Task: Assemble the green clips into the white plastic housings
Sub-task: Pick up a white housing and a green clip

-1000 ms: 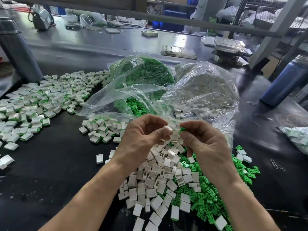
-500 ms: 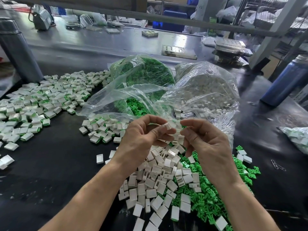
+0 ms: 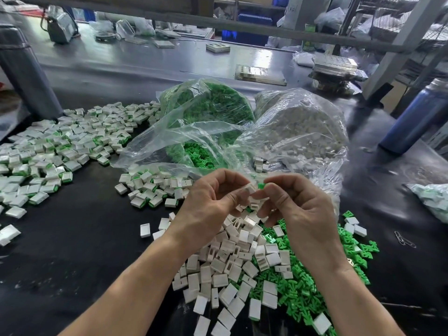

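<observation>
My left hand [image 3: 213, 202] pinches a small white housing [image 3: 249, 189] between thumb and fingers, held above the table. My right hand [image 3: 298, 209] pinches a green clip [image 3: 261, 185] right beside the housing, almost touching it. Below the hands lies a heap of loose white housings [image 3: 230, 265] and, to its right, a heap of loose green clips [image 3: 303, 287]. Behind the hands stand a clear bag of green clips [image 3: 213, 103] and a clear bag of white housings [image 3: 303, 127].
Assembled white-and-green pieces spread over the left of the black table [image 3: 72, 238], with a big pile [image 3: 60, 146] and a smaller group [image 3: 152, 187]. A blue bottle [image 3: 417, 117] stands at right, a grey post [image 3: 26, 73] at left. Paper clips [image 3: 403, 240] lie far right.
The green clip has come back into sight at my right fingertips, next to the housing. Both hands stay close together, shifted only slightly.
</observation>
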Demonstrator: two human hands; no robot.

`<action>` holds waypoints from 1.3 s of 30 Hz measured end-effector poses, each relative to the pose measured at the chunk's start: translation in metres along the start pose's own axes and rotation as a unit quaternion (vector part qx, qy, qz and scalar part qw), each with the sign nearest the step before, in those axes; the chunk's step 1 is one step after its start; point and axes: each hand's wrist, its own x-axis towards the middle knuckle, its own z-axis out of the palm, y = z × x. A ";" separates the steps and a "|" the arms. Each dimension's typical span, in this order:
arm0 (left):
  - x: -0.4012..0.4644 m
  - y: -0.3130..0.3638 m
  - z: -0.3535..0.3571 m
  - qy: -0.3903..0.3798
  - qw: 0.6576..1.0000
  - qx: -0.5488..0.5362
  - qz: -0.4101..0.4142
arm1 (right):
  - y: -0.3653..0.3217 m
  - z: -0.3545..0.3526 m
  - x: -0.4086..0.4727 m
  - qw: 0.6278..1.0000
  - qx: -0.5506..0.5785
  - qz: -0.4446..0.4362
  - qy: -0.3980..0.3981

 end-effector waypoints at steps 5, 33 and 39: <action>-0.001 0.000 -0.001 -0.006 1.000 0.023 0.005 | 0.002 0.003 0.000 1.000 -0.016 0.000 -0.003; -0.004 -0.004 -0.001 0.005 0.992 0.117 0.042 | 0.008 -0.002 0.001 0.980 -0.189 -0.038 -0.039; -0.003 -0.007 0.000 0.010 0.993 0.108 0.042 | 0.010 0.000 0.000 0.983 -0.179 -0.035 -0.028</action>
